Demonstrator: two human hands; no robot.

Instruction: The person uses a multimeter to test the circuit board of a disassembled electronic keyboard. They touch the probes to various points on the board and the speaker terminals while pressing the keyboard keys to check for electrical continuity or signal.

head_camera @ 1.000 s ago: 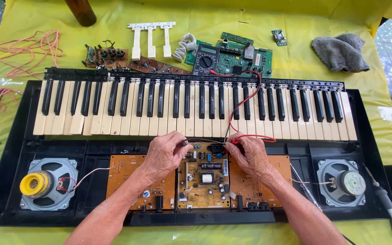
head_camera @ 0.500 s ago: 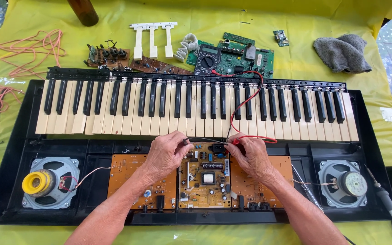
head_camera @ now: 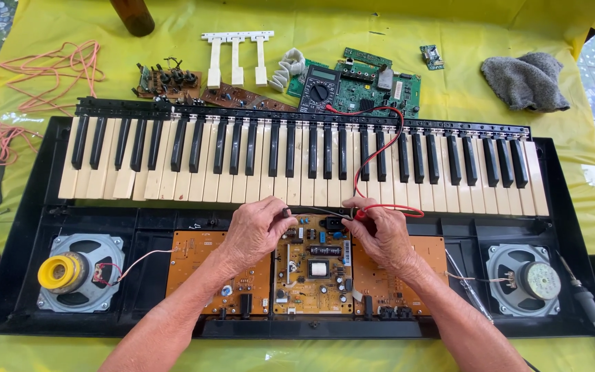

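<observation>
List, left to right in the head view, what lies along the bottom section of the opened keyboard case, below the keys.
Left speaker with yellow centre → left brown circuit board → left hand → middle circuit board → right hand → right brown circuit board → right speaker with grey centre.
</observation>
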